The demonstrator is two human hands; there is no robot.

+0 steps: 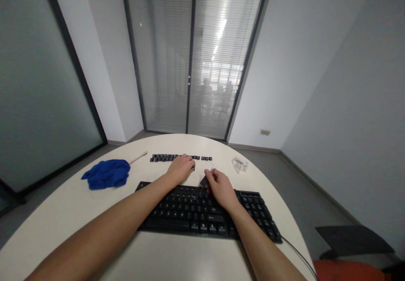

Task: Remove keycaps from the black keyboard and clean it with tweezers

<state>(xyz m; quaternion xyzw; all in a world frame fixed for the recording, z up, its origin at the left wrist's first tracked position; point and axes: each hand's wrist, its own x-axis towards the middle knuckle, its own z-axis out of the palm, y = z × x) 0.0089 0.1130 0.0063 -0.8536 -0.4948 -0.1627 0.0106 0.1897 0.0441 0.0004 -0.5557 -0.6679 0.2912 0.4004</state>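
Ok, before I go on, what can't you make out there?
In the head view:
- Legends on the loose keycaps: too small to read.
- Any keycaps behind the left hand: covered by it.
- Part of the wire keycap puller: hidden by the right hand.
- Some keys of the black keyboard: under the right hand and forearm.
- The cable's far end: cut off by the bottom edge.

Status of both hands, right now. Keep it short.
Left hand: closed, pinching a small dark piece, seemingly a keycap.
Right hand: closed, holding a dark-handled wire tool over the keyboard.
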